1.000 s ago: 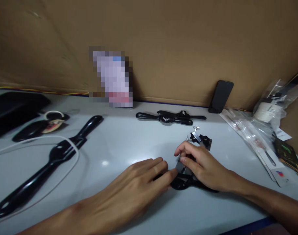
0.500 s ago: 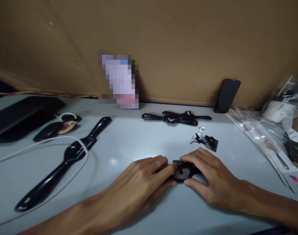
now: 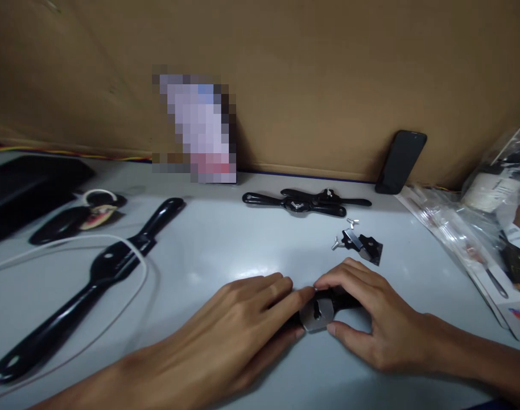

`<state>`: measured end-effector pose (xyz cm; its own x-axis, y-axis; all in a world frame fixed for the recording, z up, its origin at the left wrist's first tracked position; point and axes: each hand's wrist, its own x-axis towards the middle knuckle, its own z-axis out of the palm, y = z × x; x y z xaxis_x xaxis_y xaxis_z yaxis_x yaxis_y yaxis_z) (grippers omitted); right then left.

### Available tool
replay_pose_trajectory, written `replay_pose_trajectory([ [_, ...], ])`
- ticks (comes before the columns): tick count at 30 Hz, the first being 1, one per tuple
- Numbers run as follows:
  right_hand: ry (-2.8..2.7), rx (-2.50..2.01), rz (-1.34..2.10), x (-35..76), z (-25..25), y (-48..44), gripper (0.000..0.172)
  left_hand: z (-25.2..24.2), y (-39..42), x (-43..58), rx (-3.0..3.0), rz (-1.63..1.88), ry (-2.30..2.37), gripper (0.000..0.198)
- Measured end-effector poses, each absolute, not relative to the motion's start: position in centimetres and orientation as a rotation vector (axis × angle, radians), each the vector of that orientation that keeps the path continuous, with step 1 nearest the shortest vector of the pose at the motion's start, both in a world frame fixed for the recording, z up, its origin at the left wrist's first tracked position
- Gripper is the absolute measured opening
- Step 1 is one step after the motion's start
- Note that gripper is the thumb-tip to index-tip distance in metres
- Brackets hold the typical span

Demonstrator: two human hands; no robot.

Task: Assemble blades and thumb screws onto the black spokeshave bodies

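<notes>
On the table in front of me, a black spokeshave (image 3: 341, 302) lies with a flat steel blade (image 3: 326, 313) over its middle; the blade has a dark slot. My left hand (image 3: 251, 313) is closed over the spokeshave's left side, its index fingertip at the blade's upper left and most of the handle hidden beneath. With my right hand (image 3: 379, 319) I pinch the blade, index finger at its far edge and thumb at its near right corner. Beyond the right hand lie black cap plates (image 3: 368, 245), a second blade and two silver wing screws (image 3: 353, 222).
Two spokeshaves (image 3: 296, 205) lie at the back, and a larger black one (image 3: 110, 265) is at left under a white cable (image 3: 144, 273). A phone (image 3: 400, 162) leans on the cardboard wall (image 3: 306, 85). Plastic-wrapped packages (image 3: 469, 256) line the right side.
The blade has shifted toward me on the spokeshave, and my right thumb has moved slightly nearer with it. My left hand stays nearly in place. The view has turned slightly.
</notes>
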<state>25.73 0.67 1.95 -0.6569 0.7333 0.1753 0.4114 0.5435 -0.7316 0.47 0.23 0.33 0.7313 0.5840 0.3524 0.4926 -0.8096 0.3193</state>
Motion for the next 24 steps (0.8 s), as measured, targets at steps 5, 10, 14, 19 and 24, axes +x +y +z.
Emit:
replay_pose_trajectory([
  [5,-2.325,-0.95,0.924,25.6,2.2,0.6,0.041,0.6,0.3,0.4,2.698,0.657,0.841,0.034],
  [10,-2.241,-0.947,0.721,26.6,2.5,1.9,0.023,0.5,0.3,0.4,2.714,0.651,0.829,0.031],
  [14,-2.165,-1.267,0.214,28.7,2.4,5.0,0.007,0.5,0.4,0.4,2.736,0.634,0.824,0.028],
  [19,-2.274,-1.549,0.14,29.4,1.3,6.6,0.009,0.7,0.7,0.3,2.736,0.637,0.806,0.026],
  [24,-2.193,-1.489,0.326,28.9,0.9,6.7,0.012,0.5,0.9,0.1,2.747,0.605,0.715,0.038],
])
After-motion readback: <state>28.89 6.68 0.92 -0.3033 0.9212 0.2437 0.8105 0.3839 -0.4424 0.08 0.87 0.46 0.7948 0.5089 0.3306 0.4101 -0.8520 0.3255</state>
